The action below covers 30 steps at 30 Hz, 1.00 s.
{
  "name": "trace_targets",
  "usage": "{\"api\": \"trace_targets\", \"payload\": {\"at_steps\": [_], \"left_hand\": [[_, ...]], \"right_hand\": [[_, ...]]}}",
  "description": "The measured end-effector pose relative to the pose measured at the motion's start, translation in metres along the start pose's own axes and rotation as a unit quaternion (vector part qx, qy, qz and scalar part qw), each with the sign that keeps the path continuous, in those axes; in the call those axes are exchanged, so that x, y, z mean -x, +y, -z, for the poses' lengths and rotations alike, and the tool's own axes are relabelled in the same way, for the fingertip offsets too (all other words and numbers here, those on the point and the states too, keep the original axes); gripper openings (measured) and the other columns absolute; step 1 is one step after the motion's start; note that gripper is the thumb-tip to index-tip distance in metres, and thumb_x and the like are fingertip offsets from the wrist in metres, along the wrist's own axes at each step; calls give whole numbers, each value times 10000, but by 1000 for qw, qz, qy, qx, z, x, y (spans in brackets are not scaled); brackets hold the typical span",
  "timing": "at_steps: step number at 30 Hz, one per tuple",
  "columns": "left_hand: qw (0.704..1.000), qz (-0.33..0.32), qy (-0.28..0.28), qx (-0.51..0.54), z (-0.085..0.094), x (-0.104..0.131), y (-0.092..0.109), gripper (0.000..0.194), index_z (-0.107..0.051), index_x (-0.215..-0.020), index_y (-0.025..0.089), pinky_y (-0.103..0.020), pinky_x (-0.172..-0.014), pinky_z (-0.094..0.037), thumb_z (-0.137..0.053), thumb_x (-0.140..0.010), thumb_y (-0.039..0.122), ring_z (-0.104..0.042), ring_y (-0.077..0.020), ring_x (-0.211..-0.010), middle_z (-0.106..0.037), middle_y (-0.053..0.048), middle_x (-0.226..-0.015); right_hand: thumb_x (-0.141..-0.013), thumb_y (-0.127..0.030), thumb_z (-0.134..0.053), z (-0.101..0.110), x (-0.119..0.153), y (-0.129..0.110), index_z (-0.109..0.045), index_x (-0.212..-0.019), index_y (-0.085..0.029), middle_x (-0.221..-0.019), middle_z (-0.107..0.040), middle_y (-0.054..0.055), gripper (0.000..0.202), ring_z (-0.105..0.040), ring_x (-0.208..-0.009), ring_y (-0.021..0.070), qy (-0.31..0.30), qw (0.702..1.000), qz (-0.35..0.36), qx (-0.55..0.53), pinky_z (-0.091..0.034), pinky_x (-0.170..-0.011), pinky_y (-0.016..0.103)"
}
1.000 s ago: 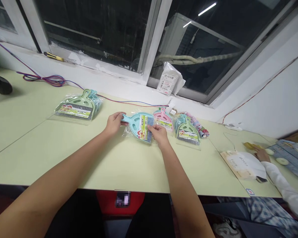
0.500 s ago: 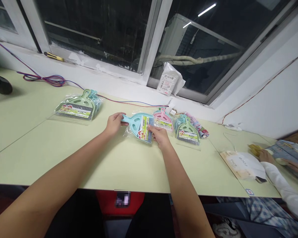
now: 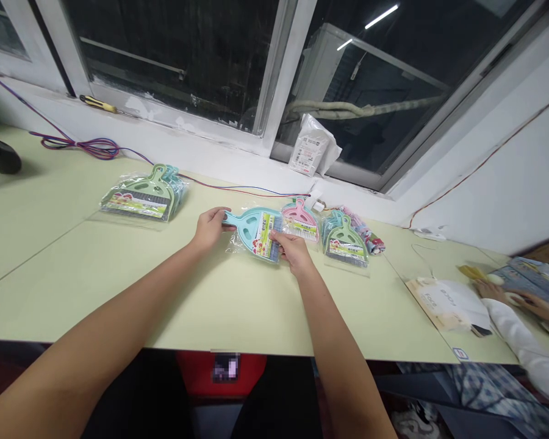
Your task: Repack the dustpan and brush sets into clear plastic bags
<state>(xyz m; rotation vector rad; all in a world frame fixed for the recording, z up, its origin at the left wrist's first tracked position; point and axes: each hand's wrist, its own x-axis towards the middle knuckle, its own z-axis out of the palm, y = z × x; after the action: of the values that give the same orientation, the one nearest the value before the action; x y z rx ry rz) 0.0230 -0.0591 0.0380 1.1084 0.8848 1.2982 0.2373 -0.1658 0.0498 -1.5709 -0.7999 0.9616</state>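
Observation:
A blue dustpan and brush set (image 3: 251, 231) in clear plastic wrap is held on its side above the table, its handle to the left. My left hand (image 3: 209, 228) is closed around the handle. My right hand (image 3: 293, 250) pinches the bristle end, thumb on top of the label's edge. Just behind my right hand lies a wrapped pink dustpan set (image 3: 301, 221). Farther right is a pile of wrapped sets with a green dustpan (image 3: 346, 242) on top and blue ones behind. Another pile with a green dustpan (image 3: 150, 192) on top lies at the left.
Cables (image 3: 86, 145) run along the back of the pale table (image 3: 201, 305). A screwdriver (image 3: 98, 103) and a white packet (image 3: 308, 146) rest on the window sill. At the right lie a tissue pack (image 3: 448, 302) and a co-worker's hands (image 3: 489, 289). A black object (image 3: 0, 155) stands far left.
My hands and the blue dustpan set have stayed almost still. At the right, the co-worker's hands have shifted slightly over the things there.

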Motion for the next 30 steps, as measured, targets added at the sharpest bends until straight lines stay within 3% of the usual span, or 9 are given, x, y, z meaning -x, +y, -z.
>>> {"api": "trace_targets", "payload": {"at_steps": [8,18,30], "left_hand": [[1000,-3,8,8,4,-5,-4,221,-707,-1014,96,-368,-714,-652,-539,-909,193,-721,-166,-651,-568,-30,-852],[1000,3,19,15,2,-5,-4,201,-714,-989,102,-379,-723,-652,-570,-881,193,-704,-161,-627,-577,-31,-818],[999,9,27,28,6,-7,-3,184,-701,-950,96,-387,-747,-649,-583,-835,177,-714,-174,-664,-625,-51,-823]], "right_hand": [[-679,-558,-850,5,1,-5,-824,-868,-168,-1025,-771,95,434,-453,-574,76,-17,1000,4,-13,-290,-460,219],[-682,-520,-851,0,2,-2,-819,-836,-148,-864,-748,71,403,-421,-546,74,-8,1000,17,14,-296,-470,232],[-666,-521,-860,5,5,-10,-802,-818,-173,-1017,-773,102,384,-483,-547,73,-4,999,22,-24,-285,-441,227]]}}
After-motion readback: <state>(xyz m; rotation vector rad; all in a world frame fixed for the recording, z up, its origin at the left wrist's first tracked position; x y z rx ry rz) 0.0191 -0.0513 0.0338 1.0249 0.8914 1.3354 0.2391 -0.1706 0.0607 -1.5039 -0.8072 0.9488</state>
